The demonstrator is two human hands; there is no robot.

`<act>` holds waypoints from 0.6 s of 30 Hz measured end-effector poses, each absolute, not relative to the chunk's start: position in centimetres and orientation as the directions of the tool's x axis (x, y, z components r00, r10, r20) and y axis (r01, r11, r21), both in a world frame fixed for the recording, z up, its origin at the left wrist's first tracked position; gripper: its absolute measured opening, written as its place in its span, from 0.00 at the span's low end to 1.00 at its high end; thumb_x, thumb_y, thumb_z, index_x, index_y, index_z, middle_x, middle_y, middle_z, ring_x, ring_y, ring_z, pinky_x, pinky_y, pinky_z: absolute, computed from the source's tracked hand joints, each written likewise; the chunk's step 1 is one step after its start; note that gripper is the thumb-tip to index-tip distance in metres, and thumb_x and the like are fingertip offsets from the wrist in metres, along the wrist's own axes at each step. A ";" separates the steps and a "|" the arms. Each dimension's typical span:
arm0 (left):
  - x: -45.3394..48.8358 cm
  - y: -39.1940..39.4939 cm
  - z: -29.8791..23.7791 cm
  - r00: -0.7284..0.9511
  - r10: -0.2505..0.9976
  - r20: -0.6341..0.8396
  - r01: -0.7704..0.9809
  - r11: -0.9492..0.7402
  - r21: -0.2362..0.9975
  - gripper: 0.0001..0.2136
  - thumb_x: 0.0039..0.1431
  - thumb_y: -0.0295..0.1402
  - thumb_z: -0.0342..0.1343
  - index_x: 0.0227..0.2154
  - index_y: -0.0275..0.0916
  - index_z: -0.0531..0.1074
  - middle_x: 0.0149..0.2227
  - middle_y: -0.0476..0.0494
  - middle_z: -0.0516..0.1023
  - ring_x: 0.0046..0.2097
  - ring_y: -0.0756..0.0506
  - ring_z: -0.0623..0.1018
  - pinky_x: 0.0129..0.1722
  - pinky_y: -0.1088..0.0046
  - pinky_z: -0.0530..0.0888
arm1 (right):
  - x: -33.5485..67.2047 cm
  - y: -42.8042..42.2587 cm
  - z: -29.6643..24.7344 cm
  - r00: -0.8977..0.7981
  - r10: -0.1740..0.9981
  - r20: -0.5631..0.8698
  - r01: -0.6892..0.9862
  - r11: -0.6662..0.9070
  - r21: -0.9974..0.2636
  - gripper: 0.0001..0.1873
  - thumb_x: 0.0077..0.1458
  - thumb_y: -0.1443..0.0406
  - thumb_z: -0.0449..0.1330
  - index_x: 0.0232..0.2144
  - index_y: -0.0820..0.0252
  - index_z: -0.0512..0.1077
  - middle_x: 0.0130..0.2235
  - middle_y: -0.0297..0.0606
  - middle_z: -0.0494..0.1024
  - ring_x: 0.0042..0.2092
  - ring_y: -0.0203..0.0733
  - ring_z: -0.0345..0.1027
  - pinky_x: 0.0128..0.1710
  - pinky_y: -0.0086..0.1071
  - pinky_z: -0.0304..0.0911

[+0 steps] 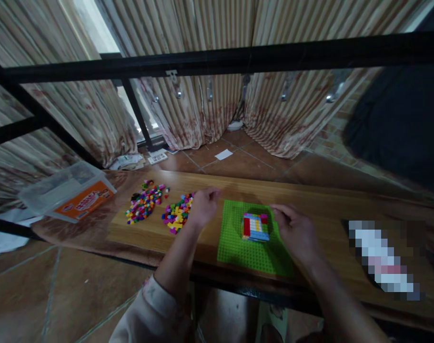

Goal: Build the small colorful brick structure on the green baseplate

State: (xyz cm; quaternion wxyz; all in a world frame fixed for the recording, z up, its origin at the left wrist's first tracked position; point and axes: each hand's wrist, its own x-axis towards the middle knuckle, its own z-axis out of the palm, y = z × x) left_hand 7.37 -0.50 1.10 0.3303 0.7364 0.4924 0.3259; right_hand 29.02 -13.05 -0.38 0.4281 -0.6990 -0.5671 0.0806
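A green baseplate (238, 247) lies on a wooden board (145, 233), with a small multicoloured brick build (255, 226) standing on it. My left hand (203, 206) hovers between the baseplate and a pile of loose bricks (177, 215), its fingers pinched together; whatever they hold is too small to make out. My right hand (295, 229) rests on the baseplate's right side, just beside the build, with its fingers curled inward. A second brick pile (145, 202) lies further left.
A clear plastic box with an orange label (72, 193) sits at the board's left end. A black metal frame (217, 59) crosses overhead. Curtains (202, 109) and a tiled floor (234, 159) lie beyond. A blurred-out patch (383, 259) lies at the right.
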 end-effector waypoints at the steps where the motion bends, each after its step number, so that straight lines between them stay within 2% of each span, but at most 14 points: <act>1: 6.3 -0.1 1.3 0.277 0.950 0.143 0.550 -0.279 0.787 0.13 0.58 0.28 0.49 0.37 0.34 0.78 0.33 0.43 0.81 0.36 0.47 0.77 0.38 0.75 0.72 | 28.9 -13.1 -0.3 0.345 0.853 0.391 0.730 0.018 -0.684 0.16 0.59 0.58 0.52 0.38 0.58 0.77 0.39 0.42 0.80 0.40 0.46 0.74 0.42 0.39 0.67; 5: 2.5 0.9 2.0 0.224 0.971 0.079 0.718 -0.219 0.661 0.12 0.54 0.26 0.49 0.30 0.31 0.78 0.23 0.46 0.76 0.29 0.49 0.72 0.30 0.78 0.66 | 28.5 -13.2 -0.2 0.322 0.845 0.426 0.734 0.062 -0.677 0.15 0.60 0.57 0.53 0.38 0.55 0.77 0.40 0.40 0.80 0.41 0.46 0.74 0.42 0.38 0.67; 8: 1.0 1.0 2.0 0.278 0.960 0.044 0.772 -0.251 0.583 0.12 0.53 0.25 0.49 0.25 0.30 0.78 0.19 0.48 0.72 0.26 0.51 0.69 0.26 0.78 0.62 | 28.1 -13.2 -0.3 0.308 0.845 0.438 0.747 0.069 -0.661 0.14 0.60 0.57 0.53 0.38 0.55 0.76 0.40 0.40 0.80 0.42 0.46 0.74 0.42 0.37 0.67; 13: 0.6 0.7 1.2 0.440 0.898 -0.017 0.755 -0.359 0.549 0.12 0.49 0.23 0.51 0.29 0.33 0.80 0.27 0.45 0.79 0.31 0.48 0.75 0.31 0.77 0.67 | 28.0 -12.9 -0.5 0.301 0.851 0.430 0.769 0.050 -0.638 0.15 0.60 0.56 0.53 0.38 0.56 0.76 0.40 0.41 0.78 0.41 0.44 0.73 0.43 0.37 0.66; 18: 1.9 0.0 0.5 0.495 0.869 -0.013 0.767 -0.429 0.476 0.13 0.50 0.23 0.51 0.32 0.38 0.81 0.32 0.43 0.82 0.36 0.45 0.78 0.38 0.74 0.71 | 28.2 -12.4 -1.6 0.241 0.907 0.346 0.792 0.022 -0.610 0.16 0.58 0.55 0.54 0.36 0.57 0.77 0.39 0.40 0.77 0.38 0.44 0.72 0.40 0.38 0.66</act>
